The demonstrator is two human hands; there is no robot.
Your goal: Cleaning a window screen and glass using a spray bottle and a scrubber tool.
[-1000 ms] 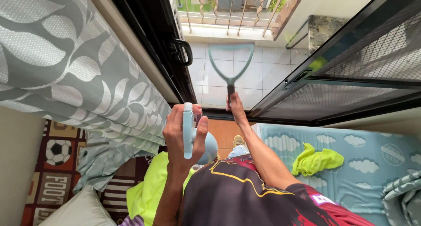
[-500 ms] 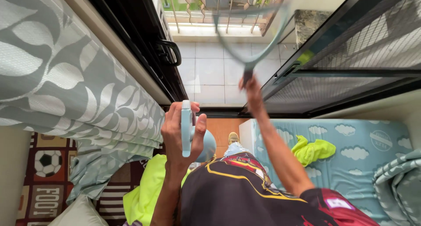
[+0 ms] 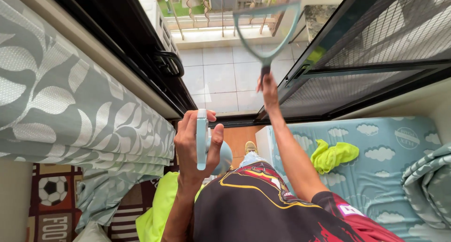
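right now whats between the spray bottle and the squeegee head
In the head view, only the right hand on the squeegee handle; past the spray bottle, tiled balcony floor shows behind.

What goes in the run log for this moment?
left hand: grips bottle | right hand: raises squeegee by handle | screen: beside it

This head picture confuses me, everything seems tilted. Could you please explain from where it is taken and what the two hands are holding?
The camera sits on a person's head and looks down over the chest, so the room appears tilted. The left hand grips a pale blue spray bottle. The right hand reaches out with a long-handled tool with a pale blue frame, raised near the black mesh screen door. A leaf-patterned curtain hangs at one side; a yellow cloth lies on a cloud-patterned mattress.
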